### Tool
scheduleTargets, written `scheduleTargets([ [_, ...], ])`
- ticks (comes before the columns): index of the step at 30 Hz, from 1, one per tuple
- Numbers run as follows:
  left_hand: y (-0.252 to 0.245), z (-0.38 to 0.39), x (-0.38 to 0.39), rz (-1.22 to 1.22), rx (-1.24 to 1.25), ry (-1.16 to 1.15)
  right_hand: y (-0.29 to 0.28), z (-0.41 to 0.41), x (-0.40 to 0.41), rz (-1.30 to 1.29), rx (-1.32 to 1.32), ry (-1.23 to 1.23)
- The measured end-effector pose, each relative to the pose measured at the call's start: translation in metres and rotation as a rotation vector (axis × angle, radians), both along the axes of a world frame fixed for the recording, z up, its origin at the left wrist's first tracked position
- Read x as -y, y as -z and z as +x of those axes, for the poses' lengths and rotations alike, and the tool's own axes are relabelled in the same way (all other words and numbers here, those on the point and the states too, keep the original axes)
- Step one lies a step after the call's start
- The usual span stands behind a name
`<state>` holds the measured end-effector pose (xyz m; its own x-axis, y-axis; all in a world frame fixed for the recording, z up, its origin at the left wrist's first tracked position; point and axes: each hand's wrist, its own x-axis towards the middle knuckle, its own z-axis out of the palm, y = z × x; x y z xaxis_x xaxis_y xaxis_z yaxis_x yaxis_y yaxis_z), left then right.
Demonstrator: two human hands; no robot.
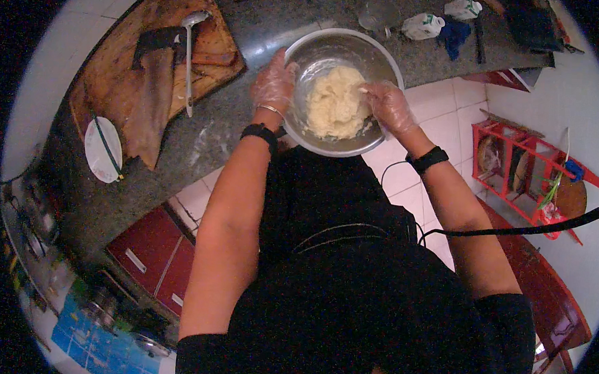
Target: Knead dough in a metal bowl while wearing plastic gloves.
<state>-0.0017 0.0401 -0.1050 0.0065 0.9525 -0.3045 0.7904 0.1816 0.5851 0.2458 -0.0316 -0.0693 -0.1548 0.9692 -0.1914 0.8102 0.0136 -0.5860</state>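
Observation:
A large stainless steel bowl (392, 65) sits at the counter's front edge, partly over it. Inside lies a rough, pale yellow mass of dough (335, 103), with crumbs stuck around it. My left hand (275, 83), in a clear plastic glove, grips the bowl's left rim. Also gloved, my right hand (387, 104) is over the bowl's right side, its fingertips pinched on a small piece of dough at the edge of the mass.
A wooden board (210, 42) at left carries a metal ladle (188, 67) and a cloth-like brown item (155, 95). Nearby is a white dish (100, 148) with a dark stick across it. White cartons (423, 27) stand behind the bowl; a red rack (511, 166) is at right.

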Motion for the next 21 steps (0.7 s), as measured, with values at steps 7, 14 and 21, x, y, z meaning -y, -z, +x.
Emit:
scheduleTargets([
  [7, -0.009, 0.002, 0.001, 0.01, -0.036, 0.02, 0.013, -0.011, -0.004, 0.279, 0.168, 0.001],
  [14, -0.007, 0.004, -0.001, 0.028, -0.025, 0.021, 0.026, -0.02, -0.009, 0.122, 0.118, -0.122],
  [21, -0.001, -0.002, 0.002, 0.048, -0.022, 0.007, -0.006, -0.042, -0.014, 0.098, 0.381, -0.2],
])
